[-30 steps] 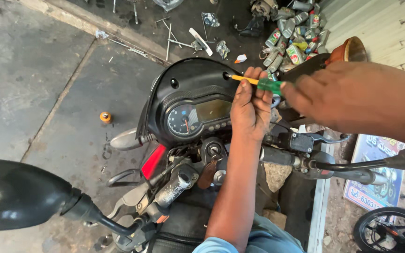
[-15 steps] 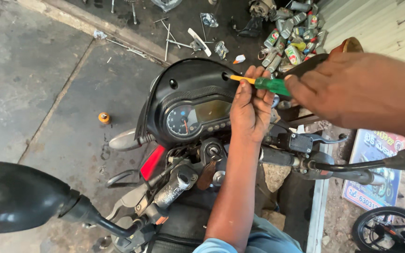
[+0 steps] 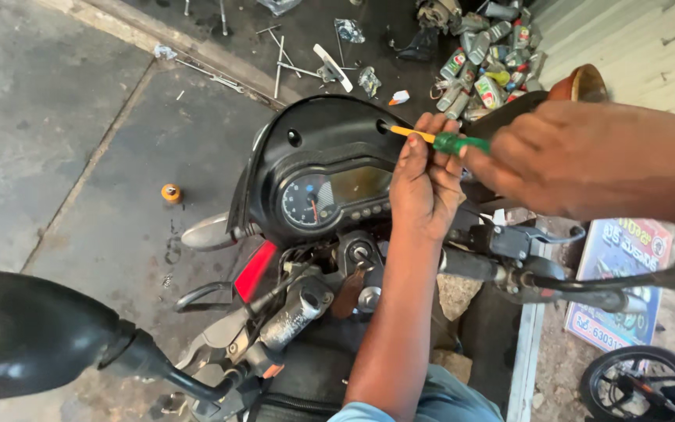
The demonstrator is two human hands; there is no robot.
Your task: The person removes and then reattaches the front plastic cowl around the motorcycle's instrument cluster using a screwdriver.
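A motorcycle's black headlight cowl with its instrument cluster sits below me. A screwdriver with a green handle and yellow shaft points its tip into a small hole at the cowl's upper right. My left hand reaches up from below and pinches the shaft beside the hole, resting against the cowl's edge. My right hand comes in from the right and grips the green handle.
A black mirror fills the lower left. The right handlebar and lever run under my right hand. Several cans and loose tools lie on the ground ahead. There is a small orange cap at left, a printed board and a wheel at right.
Both hands keep their hold on the screwdriver, and its tip stays at the cowl hole. My right hand has shifted only slightly on the handle.
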